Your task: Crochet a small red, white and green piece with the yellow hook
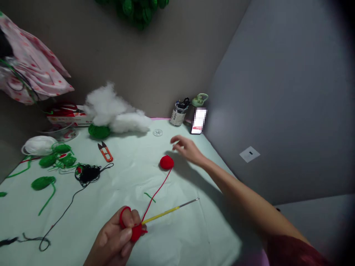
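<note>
Mint-green bench [177, 236]: pale sheet under both hands, carrying everything below.
White stuffing [116, 112]: fluffy heap far beyond the left hand, toward the wall.
Green yarn pieces [52, 162]: scattered well to the left of the left hand, beside a white yarn ball [39, 145].
Black yarn tangle [87, 173]: ahead-left of the left hand, its strand trailing across the bench.
Red yarn ball [166, 162]: on the bench just beside the right hand; light, soft, likely to roll, so best cupped from above.
Right hand [187, 147]: stretched forward, fingers loosely spread, holding nothing, near the ball but apart from it.
Left hand [119, 236]: near the body, fingers pinched on a small red crochet piece [135, 232] and the yellow-handled hook [166, 212], yarn looped over a finger.
Red strand [158, 190]: thin, limp, running from ball to left hand.
Orange snips [105, 151]: ahead of the left hand.
</note>
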Demonstrator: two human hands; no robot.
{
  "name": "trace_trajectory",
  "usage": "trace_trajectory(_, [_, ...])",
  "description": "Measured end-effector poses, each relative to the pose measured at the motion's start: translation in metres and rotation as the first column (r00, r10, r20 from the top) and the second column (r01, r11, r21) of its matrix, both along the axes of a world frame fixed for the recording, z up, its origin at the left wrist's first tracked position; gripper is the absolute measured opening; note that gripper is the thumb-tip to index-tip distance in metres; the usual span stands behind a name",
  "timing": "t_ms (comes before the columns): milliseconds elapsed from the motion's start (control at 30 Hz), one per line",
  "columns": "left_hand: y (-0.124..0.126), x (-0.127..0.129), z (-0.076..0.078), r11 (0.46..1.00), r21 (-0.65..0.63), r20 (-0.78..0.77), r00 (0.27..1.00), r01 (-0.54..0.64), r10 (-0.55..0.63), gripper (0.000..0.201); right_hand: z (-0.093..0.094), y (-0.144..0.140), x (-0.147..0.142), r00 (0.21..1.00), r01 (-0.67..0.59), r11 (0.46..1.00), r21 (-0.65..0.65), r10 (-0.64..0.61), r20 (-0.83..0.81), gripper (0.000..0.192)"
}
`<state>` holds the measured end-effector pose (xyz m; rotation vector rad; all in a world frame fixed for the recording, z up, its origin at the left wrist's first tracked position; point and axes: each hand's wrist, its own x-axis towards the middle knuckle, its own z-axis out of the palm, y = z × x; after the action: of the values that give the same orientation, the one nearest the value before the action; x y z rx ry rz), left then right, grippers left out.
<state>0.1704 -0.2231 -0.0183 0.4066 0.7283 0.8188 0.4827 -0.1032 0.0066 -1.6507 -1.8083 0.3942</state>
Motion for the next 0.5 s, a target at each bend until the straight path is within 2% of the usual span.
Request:
trace_trajectory(67, [-0.002,0.000,0.002,1.000,0.020,0.006,1.000,-0.003,0.003,0.040,0.005,-0.047,-0.036,0.967,-0.253,0.965,-0.066,0.250,-0.048,0.027])
trace_trajectory(100, [-0.003,0.000,0.003,1.000,0.028,0.008,1.000,-0.006,0.006,0.038,0.010,-0.070,-0.052,0.895,-0.438,0.895,-0.087,0.426,-0.130,0.032])
trace_trajectory(133, [-0.005,0.001,0.005,0.999,0.038,0.009,1.000,-0.008,0.007,0.036,0.016,-0.091,-0.066,0.835,-0.537,0.840,-0.075,0.517,-0.189,0.036])
trace_trajectory(167, [-0.007,0.001,0.008,0.999,0.053,0.011,1.000,-0.007,0.007,0.034,0.022,-0.110,-0.078,0.805,-0.575,0.817,-0.048,0.554,-0.213,0.040])
trace_trajectory(233, [-0.013,0.002,0.015,0.995,0.097,0.011,1.000,0.006,-0.007,0.031,0.034,-0.141,-0.096,0.796,-0.562,0.827,0.005,0.542,-0.270,0.043])
trace_trajectory(333, [-0.024,0.003,0.025,0.987,0.153,-0.009,0.998,0.057,-0.056,0.029,0.038,-0.168,-0.110,0.771,-0.503,0.862,0.069,0.483,-0.416,0.030])
trace_trajectory(367, [-0.027,0.002,0.028,0.984,0.162,-0.014,0.998,0.070,-0.068,0.029,0.033,-0.172,-0.112,0.753,-0.491,0.867,0.081,0.470,-0.460,0.030])
trace_trajectory(433, [-0.030,-0.001,0.030,0.985,0.163,0.001,0.999,0.049,-0.050,0.026,0.019,-0.174,-0.117,0.746,-0.458,0.884,0.093,0.440,-0.500,0.046])
trace_trajectory(500, [-0.029,-0.009,0.029,0.991,0.121,0.042,0.998,-0.053,0.048,0.022,0.000,-0.170,-0.124,0.833,-0.370,0.922,0.109,0.382,-0.401,0.053])
